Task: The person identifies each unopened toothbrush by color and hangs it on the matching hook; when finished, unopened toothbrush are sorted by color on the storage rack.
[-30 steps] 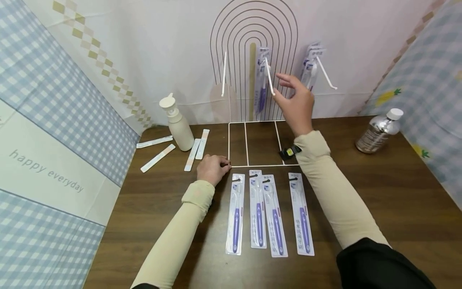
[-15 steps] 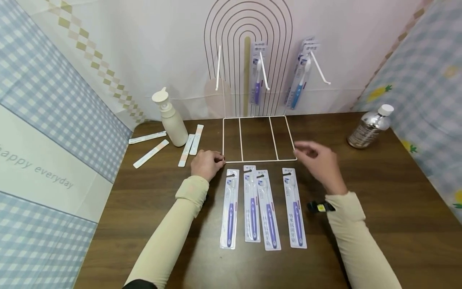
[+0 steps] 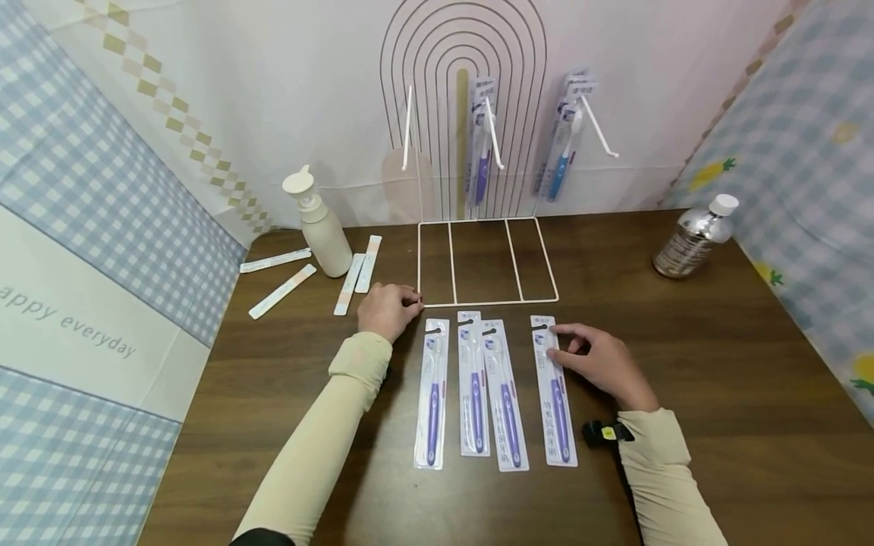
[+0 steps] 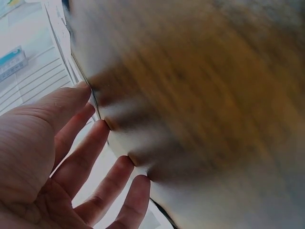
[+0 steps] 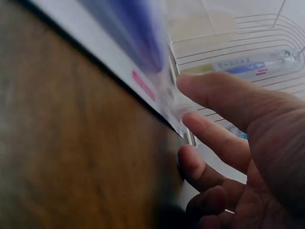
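Observation:
In the head view, my right hand (image 3: 608, 365) reaches the rightmost packaged toothbrush (image 3: 554, 394), purple-handled, lying on the table. Its thumb and index fingertip touch the pack's upper part, a gap between them; the right wrist view has these fingertips at the pack (image 5: 143, 86). My left hand (image 3: 386, 311) rests at the front left corner of a white wire rack (image 3: 478, 304), fingertips down on the table in the left wrist view. Between the hands lie more packaged toothbrushes: one on the left (image 3: 432, 394) and two overlapping in the middle (image 3: 474, 387) (image 3: 506, 402).
Packaged toothbrushes hang on the rack's middle hook (image 3: 495, 140) and right hook (image 3: 601, 129); the left hook (image 3: 407, 129) is bare. A pump bottle (image 3: 326, 235) and several paper strips (image 3: 281, 292) are at left. A silvery bottle (image 3: 693, 241) stands at right.
My right hand has come down from beside the middle hook to the rightmost toothbrush pack on the table. The left hand stays at the rack's corner. The head view has shifted slightly.

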Motion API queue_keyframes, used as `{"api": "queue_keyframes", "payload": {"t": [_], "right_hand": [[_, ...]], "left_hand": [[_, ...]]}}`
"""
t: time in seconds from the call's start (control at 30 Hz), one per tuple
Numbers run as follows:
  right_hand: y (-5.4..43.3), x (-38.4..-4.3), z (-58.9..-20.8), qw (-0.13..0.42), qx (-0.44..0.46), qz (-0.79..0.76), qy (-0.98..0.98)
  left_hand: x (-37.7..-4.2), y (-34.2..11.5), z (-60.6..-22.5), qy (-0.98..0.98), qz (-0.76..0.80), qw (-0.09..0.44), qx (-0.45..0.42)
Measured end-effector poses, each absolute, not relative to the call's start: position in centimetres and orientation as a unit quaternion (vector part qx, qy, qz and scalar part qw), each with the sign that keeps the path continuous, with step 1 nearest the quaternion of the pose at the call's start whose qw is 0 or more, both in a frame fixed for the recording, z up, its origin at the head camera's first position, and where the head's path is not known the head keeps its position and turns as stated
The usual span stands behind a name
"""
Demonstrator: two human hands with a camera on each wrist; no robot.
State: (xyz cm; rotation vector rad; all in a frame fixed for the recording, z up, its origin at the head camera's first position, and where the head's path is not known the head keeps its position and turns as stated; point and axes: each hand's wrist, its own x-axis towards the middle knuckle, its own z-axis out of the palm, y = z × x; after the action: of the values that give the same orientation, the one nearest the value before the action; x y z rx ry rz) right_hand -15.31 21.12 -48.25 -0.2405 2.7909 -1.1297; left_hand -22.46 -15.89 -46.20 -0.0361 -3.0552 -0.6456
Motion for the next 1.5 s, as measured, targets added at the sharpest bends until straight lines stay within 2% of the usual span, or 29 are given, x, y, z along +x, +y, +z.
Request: {"api": "queue_keyframes", "payload": {"t": [0.43, 0.6, 0.73, 0.97, 1.07, 1.23, 1.5], "right_hand": [[20.0, -15.2, -48.4, 0.018, -0.068, -0.357, 0.931], [19.6, -15.4, -48.2, -0.021, -0.065, -0.400, 0.914], [18.8, -15.9, -45.8, -0.101, -0.093, -0.415, 0.900], [15.0, -16.9, -36.6, -0.321, -0.183, -0.414, 0.832], [13.6, -17.3, -33.7, -0.364, -0.201, -0.420, 0.807], [12.0, -18.0, -31.2, -0.391, -0.205, -0.430, 0.788], [10.7, -18.7, -31.1, -0.386, -0.179, -0.456, 0.782]], "left_hand": [[-22.4, -16.2, -46.1, -0.975, -0.220, 0.018, -0.003], [-22.4, -16.0, -46.1, -0.976, -0.217, 0.010, -0.003], [-22.3, -15.8, -46.1, -0.976, -0.217, 0.000, -0.002], [-22.4, -16.0, -46.6, -0.977, -0.214, 0.004, -0.005], [-22.4, -16.0, -46.7, -0.977, -0.212, 0.010, -0.005], [-22.3, -15.9, -46.4, -0.978, -0.206, 0.010, -0.004], [-22.4, -15.8, -46.1, -0.979, -0.204, 0.005, 0.000]]}}
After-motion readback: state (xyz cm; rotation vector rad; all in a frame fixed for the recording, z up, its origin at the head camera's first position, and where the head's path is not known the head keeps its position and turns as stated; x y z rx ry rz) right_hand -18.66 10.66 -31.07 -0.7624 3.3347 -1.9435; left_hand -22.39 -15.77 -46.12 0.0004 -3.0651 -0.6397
